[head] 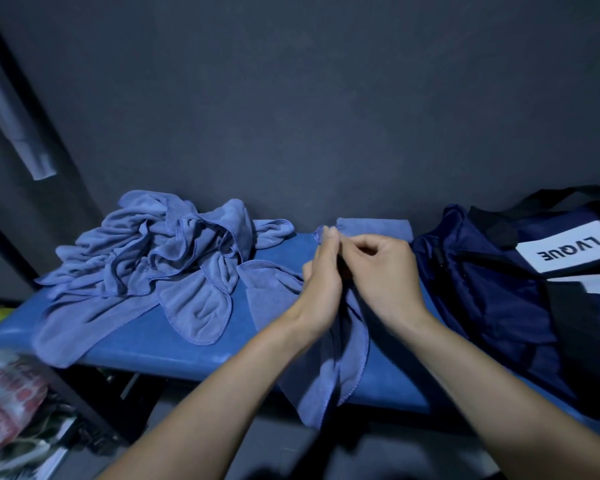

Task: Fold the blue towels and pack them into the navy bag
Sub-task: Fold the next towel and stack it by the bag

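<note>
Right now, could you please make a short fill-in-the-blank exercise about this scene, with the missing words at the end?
1. Both hands, the left hand and the right hand, hold one blue ____.
2. The pile of unfolded towels lies on the blue ____.
3. The white label on the navy bag reads ____.
4. A folded towel rests against the dark ____.

Missing words: towel; bench; LVQUE; wall

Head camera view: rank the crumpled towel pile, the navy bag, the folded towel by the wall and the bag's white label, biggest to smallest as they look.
1. crumpled towel pile
2. navy bag, partly cut off, so the order with the pile is unsure
3. white label
4. folded towel, similar to the label
</note>
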